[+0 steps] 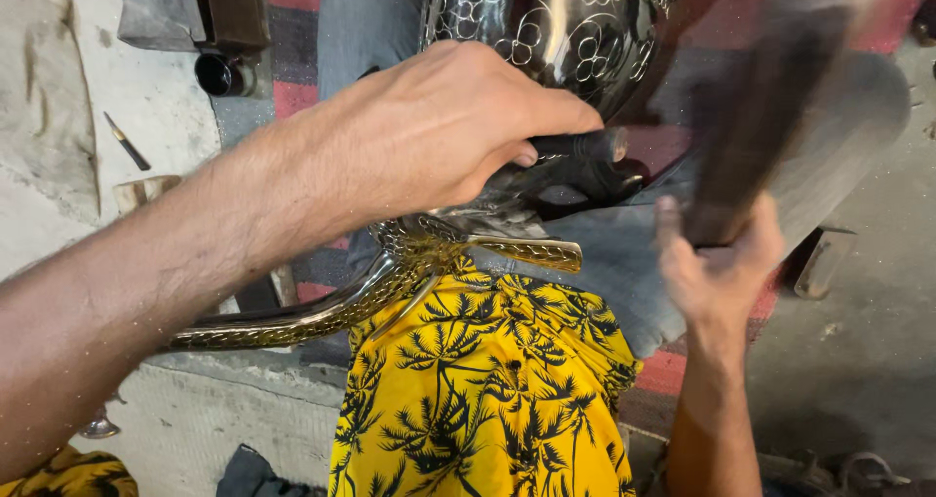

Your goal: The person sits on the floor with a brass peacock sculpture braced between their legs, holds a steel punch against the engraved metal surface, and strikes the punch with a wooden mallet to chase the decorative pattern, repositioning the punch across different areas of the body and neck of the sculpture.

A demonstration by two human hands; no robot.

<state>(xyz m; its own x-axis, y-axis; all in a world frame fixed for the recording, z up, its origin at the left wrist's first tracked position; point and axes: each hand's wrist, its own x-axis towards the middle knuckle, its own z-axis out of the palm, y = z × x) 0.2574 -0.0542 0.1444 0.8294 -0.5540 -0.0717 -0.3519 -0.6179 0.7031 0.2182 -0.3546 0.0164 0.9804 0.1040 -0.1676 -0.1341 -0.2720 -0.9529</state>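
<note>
My left hand (439, 131) grips a short dark metal punch (585, 146), held sideways against the base of a shiny engraved metal vessel (556, 29). The vessel has floral chasing and a curved patterned spout or handle (322, 317) that runs down to the left, with a gold-toned tip (531, 253). My right hand (717, 263) holds a dark wooden mallet (770, 117), blurred by motion, raised to the right of the punch. The vessel rests over my lap, which is covered by yellow cloth with black palm print (478, 390).
A grey cloth (624, 263) lies under the vessel. On the pale floor at left sit a thin tool (127, 144), a dark block with a round cap (219, 68) and a worn sheet (44, 87). A small wooden block (824, 261) lies at right.
</note>
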